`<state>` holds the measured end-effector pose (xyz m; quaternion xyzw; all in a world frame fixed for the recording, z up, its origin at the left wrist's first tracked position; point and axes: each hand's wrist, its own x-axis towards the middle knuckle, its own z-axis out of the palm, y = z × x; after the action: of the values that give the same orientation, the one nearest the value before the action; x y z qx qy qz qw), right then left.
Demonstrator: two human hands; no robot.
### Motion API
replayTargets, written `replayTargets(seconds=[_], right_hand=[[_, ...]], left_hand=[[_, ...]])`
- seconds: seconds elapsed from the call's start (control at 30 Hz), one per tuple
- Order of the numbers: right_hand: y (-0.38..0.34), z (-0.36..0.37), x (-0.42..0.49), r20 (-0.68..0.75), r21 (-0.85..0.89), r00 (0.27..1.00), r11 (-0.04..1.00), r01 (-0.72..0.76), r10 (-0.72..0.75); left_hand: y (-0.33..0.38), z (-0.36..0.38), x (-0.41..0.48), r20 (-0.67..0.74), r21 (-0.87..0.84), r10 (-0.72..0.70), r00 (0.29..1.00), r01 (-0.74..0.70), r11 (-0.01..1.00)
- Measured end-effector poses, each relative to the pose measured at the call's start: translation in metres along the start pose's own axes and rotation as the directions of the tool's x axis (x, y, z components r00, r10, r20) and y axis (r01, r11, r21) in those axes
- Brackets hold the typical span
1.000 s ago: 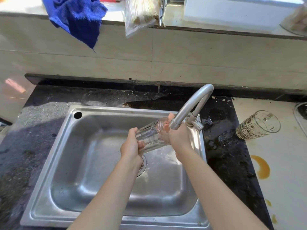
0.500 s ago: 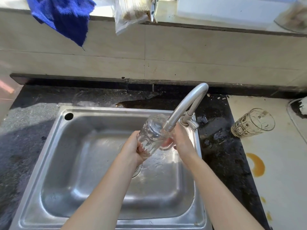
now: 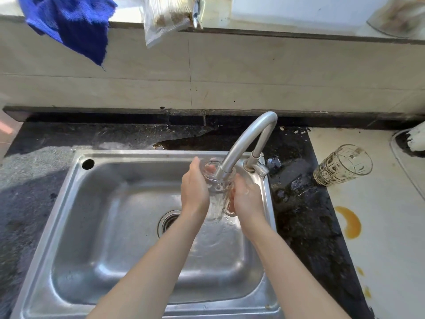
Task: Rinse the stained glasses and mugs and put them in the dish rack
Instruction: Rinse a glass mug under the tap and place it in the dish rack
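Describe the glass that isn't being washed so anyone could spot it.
Start at the stainless steel sink. To its right, past the black countertop, a clear glass tumbler with embossed squares sits on the pale stained surface. Unlike the clear glass mug under the curved metal faucet, nobody holds it.

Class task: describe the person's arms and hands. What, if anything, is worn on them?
Both forearms are bare up to the frame edge, no sleeves. The left hand and right hand wear no gloves; no watch, bracelet or ring shows.
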<state>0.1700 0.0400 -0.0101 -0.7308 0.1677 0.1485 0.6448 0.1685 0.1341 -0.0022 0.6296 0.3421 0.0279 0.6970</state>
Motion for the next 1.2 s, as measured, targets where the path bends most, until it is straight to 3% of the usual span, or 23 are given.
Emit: replayTargets(seconds=[0.07, 0.13, 0.2, 0.27, 0.33, 0.4, 0.5, 0.57, 0.6, 0.67, 0.73, 0.8, 0.93, 1.07, 1.2], right_hand=[[-0.004, 0.000, 0.003, 0.025, -0.020, 1.000, 1.000, 0.006, -0.006], [-0.009, -0.001, 0.005, 0.046, -0.038, 0.999, 0.999, -0.001, 0.003], [-0.012, -0.004, 0.007, 0.082, -0.054, 0.997, 0.999, -0.004, 0.008], [-0.014, -0.008, 0.007, 0.124, -0.093, 0.992, 0.996, -0.002, 0.014], [-0.015, -0.009, 0.008, 0.133, -0.119, 0.991, 0.993, -0.007, 0.023], [-0.014, -0.008, 0.009, 0.110, -0.130, 0.993, 0.991, -0.021, 0.036], [-0.014, -0.004, 0.009, 0.047, -0.088, 0.996, 0.994, -0.066, 0.070], [-0.015, 0.001, 0.008, 0.011, -0.066, 0.997, 0.995, -0.077, 0.078], [-0.015, 0.003, 0.007, -0.001, -0.064, 0.997, 0.995, -0.074, 0.074], [-0.015, 0.005, 0.004, -0.004, -0.062, 0.998, 0.996, -0.061, 0.061], [-0.015, 0.003, 0.003, 0.015, -0.064, 0.999, 0.997, -0.042, 0.043], [-0.016, -0.002, 0.005, 0.026, -0.082, 0.999, 0.996, -0.028, 0.030], [-0.021, -0.010, 0.007, 0.099, -0.110, 0.995, 0.994, 0.001, 0.010], [-0.020, -0.010, 0.007, 0.108, -0.133, 0.994, 0.991, -0.001, 0.016], [-0.020, -0.009, 0.003, 0.117, -0.116, 0.993, 0.993, 0.005, 0.008]], left_hand=[[-0.005, 0.000, -0.002, -0.007, 0.016, 0.200, 0.980, -0.200, 0.980], [-0.005, -0.002, 0.000, 0.003, -0.022, 0.231, 0.973, -0.231, 0.973], [0.003, -0.008, 0.004, 0.122, -0.139, 0.089, 0.989, -0.071, 0.988], [0.010, -0.017, 0.008, 0.313, -0.188, -0.082, 0.946, 0.146, 0.971], [0.011, -0.025, 0.011, 0.420, -0.153, -0.147, 0.895, 0.230, 0.961], [0.007, -0.028, 0.011, 0.426, -0.145, -0.148, 0.893, 0.229, 0.963], [-0.001, -0.020, 0.002, 0.295, -0.171, -0.045, 0.954, 0.099, 0.980], [-0.006, -0.011, -0.012, 0.083, -0.089, 0.114, 0.990, -0.106, 0.990], [-0.009, -0.007, -0.017, -0.029, 0.005, 0.213, 0.977, -0.213, 0.977], [-0.010, -0.005, -0.023, -0.104, 0.100, 0.311, 0.945, -0.301, 0.948], [-0.006, -0.005, -0.016, -0.069, 0.031, 0.241, 0.968, -0.240, 0.970], [0.002, -0.008, -0.007, 0.069, -0.086, 0.087, 0.994, -0.081, 0.993], [0.011, -0.023, 0.004, 0.416, -0.199, -0.165, 0.894, 0.267, 0.943], [0.002, -0.033, 0.012, 0.500, -0.108, -0.287, 0.817, 0.387, 0.916], [0.004, -0.045, 0.010, 0.583, 0.144, -0.405, 0.705, 0.400, 0.905]])
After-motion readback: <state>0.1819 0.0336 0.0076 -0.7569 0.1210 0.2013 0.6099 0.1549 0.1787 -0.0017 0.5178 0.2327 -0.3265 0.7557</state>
